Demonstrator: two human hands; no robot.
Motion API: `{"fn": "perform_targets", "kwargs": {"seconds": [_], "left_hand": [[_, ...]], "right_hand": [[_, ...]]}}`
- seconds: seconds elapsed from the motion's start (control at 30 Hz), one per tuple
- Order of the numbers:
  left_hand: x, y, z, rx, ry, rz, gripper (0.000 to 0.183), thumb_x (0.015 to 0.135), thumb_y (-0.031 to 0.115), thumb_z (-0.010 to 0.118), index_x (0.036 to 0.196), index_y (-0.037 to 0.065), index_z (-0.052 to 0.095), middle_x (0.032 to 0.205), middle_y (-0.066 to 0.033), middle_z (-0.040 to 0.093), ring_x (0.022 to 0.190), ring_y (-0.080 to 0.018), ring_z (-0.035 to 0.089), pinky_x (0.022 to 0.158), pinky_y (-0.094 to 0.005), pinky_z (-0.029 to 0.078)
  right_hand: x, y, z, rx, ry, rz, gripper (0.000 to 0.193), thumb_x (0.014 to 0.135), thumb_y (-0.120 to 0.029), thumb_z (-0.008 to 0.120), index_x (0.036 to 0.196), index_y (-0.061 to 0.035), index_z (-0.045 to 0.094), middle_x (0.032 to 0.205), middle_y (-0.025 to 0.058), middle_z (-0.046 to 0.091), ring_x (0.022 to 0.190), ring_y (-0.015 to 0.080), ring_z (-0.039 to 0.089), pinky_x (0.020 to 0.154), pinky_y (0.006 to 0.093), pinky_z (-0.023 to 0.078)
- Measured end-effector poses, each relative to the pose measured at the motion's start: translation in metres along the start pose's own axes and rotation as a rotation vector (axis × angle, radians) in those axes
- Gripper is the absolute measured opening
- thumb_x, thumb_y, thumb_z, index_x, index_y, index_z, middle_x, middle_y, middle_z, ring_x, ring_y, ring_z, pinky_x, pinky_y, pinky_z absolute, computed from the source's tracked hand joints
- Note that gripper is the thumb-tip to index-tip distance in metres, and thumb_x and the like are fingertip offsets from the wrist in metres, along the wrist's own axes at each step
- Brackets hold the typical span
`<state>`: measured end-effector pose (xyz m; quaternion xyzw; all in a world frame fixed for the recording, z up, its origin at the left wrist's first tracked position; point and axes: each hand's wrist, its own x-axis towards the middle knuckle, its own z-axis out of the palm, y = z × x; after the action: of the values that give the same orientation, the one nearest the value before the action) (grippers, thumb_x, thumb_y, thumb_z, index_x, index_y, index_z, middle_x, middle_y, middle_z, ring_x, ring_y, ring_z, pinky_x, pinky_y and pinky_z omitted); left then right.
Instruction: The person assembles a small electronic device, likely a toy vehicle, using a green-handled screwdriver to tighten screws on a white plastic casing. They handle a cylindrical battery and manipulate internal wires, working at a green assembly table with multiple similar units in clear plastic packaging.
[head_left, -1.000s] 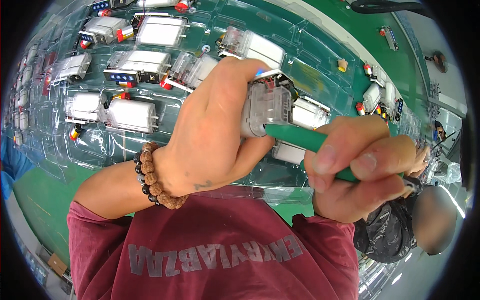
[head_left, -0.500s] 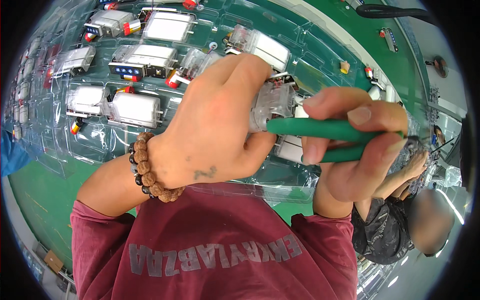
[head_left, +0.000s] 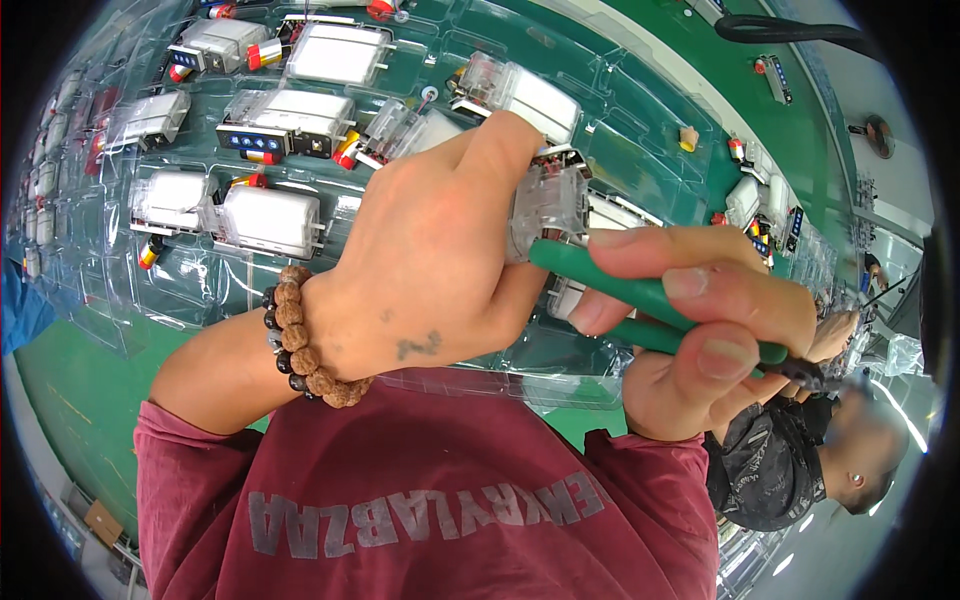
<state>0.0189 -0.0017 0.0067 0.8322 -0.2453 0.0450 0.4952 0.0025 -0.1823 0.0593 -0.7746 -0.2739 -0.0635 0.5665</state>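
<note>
View: looking down from the person's head at two bare hands raised close to the camera, above a green workbench.

Left hand (head_left: pixel 430 270): fingers curled tight around a small clear plastic part (head_left: pixel 545 205), thumb on its upper side. The back of the hand faces the camera.

Left wrist: wears a bracelet of brown wooden beads (head_left: pixel 305 340), a few of them dark.

Clear plastic part: held in the air between the two hands, near the middle of the view. Metal bits show inside it; finer detail cannot be made out.

Right hand (head_left: pixel 700 340): fingers closed around the green handles of a hand tool (head_left: pixel 640 300), squeezing them near together.

Hand tool: its handles run from the right hand toward the clear part. Its working tip meets the part just below the left thumb and is hidden there, so the kind of tip cannot be told.

Clothing: dark red sleeves and shirt (head_left: pixel 440 500) fill the lower part of the view.

Workbench: a clear moulded plastic tray (head_left: pixel 200 290) lies on the green surface behind the hands. Its pockets hold white rectangular battery packs (head_left: pixel 270 220) with small red, yellow and blue pieces at their ends.

Other person: someone in dark clothes (head_left: pixel 770 460) is at the lower right, well apart from the hands.
</note>
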Motion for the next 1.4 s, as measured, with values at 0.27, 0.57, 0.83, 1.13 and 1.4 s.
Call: {"fn": "perform_targets", "kwargs": {"seconds": [0.27, 0.57, 0.83, 1.13, 1.4], "left_hand": [[-0.001, 0.001, 0.001, -0.031, 0.039, -0.013, 0.044, 0.071, 0.003, 0.061, 0.113, -0.001, 0.049, 0.085, -0.0151, 0.059, 0.07, -0.034, 0.059, 0.062, -0.0372, 0.048], [-0.004, 0.001, 0.0, -0.022, 0.074, -0.016, 0.045, 0.069, 0.002, 0.061, 0.113, 0.0, 0.05, 0.087, -0.0154, 0.057, 0.07, -0.0352, 0.058, 0.062, -0.0381, 0.047], [-0.006, 0.0, 0.001, -0.034, 0.058, -0.041, 0.05, 0.067, 0.002, 0.062, 0.116, 0.0, 0.048, 0.088, -0.0164, 0.057, 0.072, -0.0365, 0.058, 0.063, -0.04, 0.047], [-0.007, -0.002, 0.004, -0.002, 0.068, -0.025, 0.054, 0.066, 0.0, 0.063, 0.118, 0.001, 0.046, 0.088, -0.0168, 0.058, 0.071, -0.0385, 0.059, 0.061, -0.0417, 0.048], [-0.003, -0.001, 0.006, 0.027, 0.089, 0.024, 0.049, 0.069, 0.001, 0.062, 0.116, 0.002, 0.048, 0.087, -0.0158, 0.059, 0.071, -0.0379, 0.059, 0.063, -0.0393, 0.048]], "right_hand": [[-0.01, 0.005, 0.003, 0.104, 0.108, -0.009, 0.038, 0.104, -0.043, 0.028, 0.109, -0.0085, 0.042, 0.094, 0.0243, 0.059, 0.053, 0.0184, 0.059, 0.048, 0.0308, 0.055], [-0.011, 0.015, 0.006, 0.118, 0.055, -0.137, 0.038, 0.104, -0.041, 0.023, 0.113, -0.0079, 0.04, 0.102, 0.0268, 0.057, 0.056, 0.0184, 0.061, 0.051, 0.032, 0.058], [-0.009, 0.009, 0.005, 0.047, -0.006, -0.08, 0.038, 0.104, -0.041, 0.026, 0.114, -0.0077, 0.04, 0.102, 0.0276, 0.058, 0.057, 0.0195, 0.062, 0.053, 0.0334, 0.058], [-0.006, 0.004, 0.008, 0.002, -0.02, -0.023, 0.035, 0.104, -0.04, 0.032, 0.109, -0.0062, 0.041, 0.096, 0.0273, 0.06, 0.056, 0.02, 0.061, 0.053, 0.0325, 0.056], [-0.002, 0.009, -0.001, -0.003, -0.048, -0.133, 0.035, 0.104, -0.037, 0.03, 0.109, -0.0039, 0.041, 0.095, 0.0274, 0.06, 0.055, 0.0196, 0.061, 0.051, 0.0305, 0.056]]}}
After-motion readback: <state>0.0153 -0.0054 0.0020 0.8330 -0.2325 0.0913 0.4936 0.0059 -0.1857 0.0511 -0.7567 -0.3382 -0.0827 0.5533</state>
